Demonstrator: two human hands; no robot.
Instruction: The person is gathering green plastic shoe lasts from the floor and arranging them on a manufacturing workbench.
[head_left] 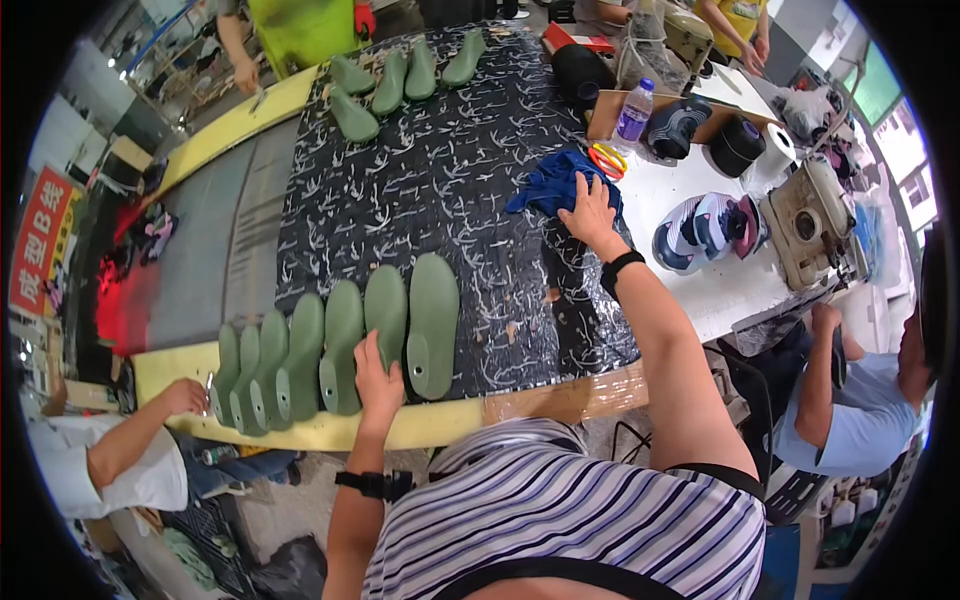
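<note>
A row of several green shoe lasts (433,325) stands along the near edge of the table. My left hand (378,380) is closed around the heel end of the second last from the right (385,295), with the fingers along one side and the thumb on the other. That heel is mostly hidden behind the hand. Farther off to the right, a crumpled dark blue cloth (545,185) lies on the black, white-marked table covering. My right hand (592,215) reaches over its right part, fingers spread and apart. Whether the fingertips press the cloth is hard to see.
More green lasts (421,70) sit at the far end. On the right white surface are a purple-labelled bottle (634,112), scissors (606,160), striped shoe uppers (705,230), thread cones (737,147) and a machine (805,225). A co-worker's hand (185,397) is at the row's left end; another person sits right.
</note>
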